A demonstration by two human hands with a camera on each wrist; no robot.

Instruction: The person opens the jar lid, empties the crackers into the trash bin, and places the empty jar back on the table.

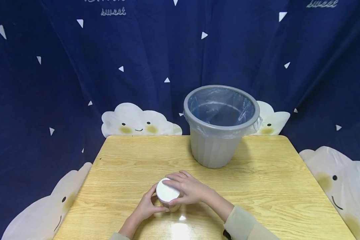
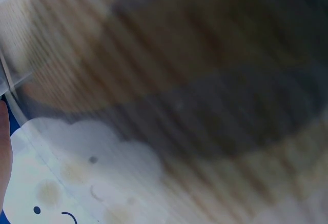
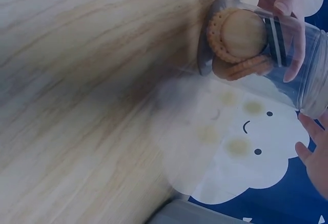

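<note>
- Head view has the jar between my hands, standing on the table well in from the far edge and a little nearer the left edge than the right.
- Done, as far as I can see: biscuits are inside, down at the base, and the white lid sits over the mouth.
- My left hand is clamped round the jar's side, thumb and fingers on opposite sides.
- My right hand grips the lid, thumb at its near rim, fingers across the top.
- Left over, I'd judge, is the lid work itself; whether the lid is tight or loose I can't tell, as the left wrist view is mostly blur.
- Beyond, the lined bin stands by the far edge, towards the far right corner, well apart from both hands.
- Behind that hangs the blue curtain.
</note>
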